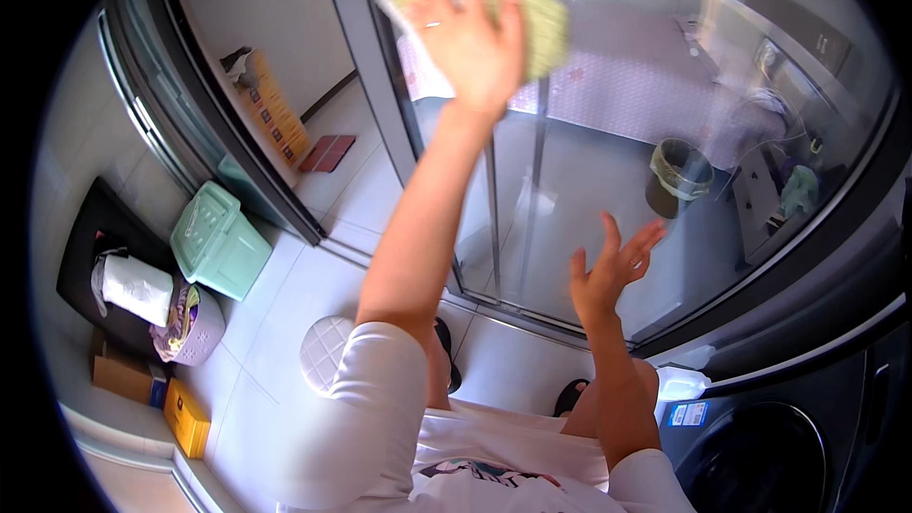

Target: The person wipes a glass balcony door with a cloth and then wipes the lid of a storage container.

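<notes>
My left hand [467, 39], wearing a ring, is raised and presses a yellow-green cloth [545, 21] flat on the upper part of a glass sliding door [598, 135]. Its fingers are spread over the cloth. Lower and to the right, my right hand [609, 267] holds nothing; its fingers are apart in front of the same glass. Whether it touches the pane, I cannot tell. Through the glass show a bed with a pink patterned cover [613, 92] and a lined waste bin [677, 171].
The door's grey frame [370, 57] stands beside an opening. A round stool [328, 353] is left of me. Farther left are a mint-green lidded bin [228, 249], a laundry basket [203, 331] and a yellow box [187, 417]. A dark front-loading washing machine [841, 399] is at right, beside a white jug [680, 383].
</notes>
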A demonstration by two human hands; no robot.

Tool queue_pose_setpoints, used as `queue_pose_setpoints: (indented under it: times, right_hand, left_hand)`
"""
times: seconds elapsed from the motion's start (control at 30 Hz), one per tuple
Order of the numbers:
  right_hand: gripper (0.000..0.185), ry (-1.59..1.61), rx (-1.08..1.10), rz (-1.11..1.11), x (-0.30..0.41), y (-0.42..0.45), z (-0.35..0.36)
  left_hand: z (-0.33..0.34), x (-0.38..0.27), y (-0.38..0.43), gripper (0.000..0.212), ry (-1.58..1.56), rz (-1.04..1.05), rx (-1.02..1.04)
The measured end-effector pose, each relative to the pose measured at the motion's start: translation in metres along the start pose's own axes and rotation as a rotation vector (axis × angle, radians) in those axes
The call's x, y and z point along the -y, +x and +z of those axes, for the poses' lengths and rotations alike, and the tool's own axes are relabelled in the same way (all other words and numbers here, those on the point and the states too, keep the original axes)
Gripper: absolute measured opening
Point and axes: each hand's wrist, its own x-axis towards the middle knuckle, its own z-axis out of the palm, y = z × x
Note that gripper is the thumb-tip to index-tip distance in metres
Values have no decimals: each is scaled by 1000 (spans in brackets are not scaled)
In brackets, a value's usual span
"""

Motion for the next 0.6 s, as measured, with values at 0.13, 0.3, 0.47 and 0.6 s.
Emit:
queue_pose_setpoints:
  times: [0.13,0.3,0.47,0.6]
  right_hand:
    - [62,13,-32,27,3,0,3]
    - [61,7,-36,35,7,-1,3]
    - [60,29,-58,19,4,1,6]
    - [59,-8,-17,43,2,1,6]
  left_hand:
    - [-10,-30,-40,55,-147,58,20]
    - [-8,9,-121,54,-19,-289,-79]
    - [11,20,-222,49,-29,-755,-146]
    - [27,37,-232,50,-129,-1330,-366]
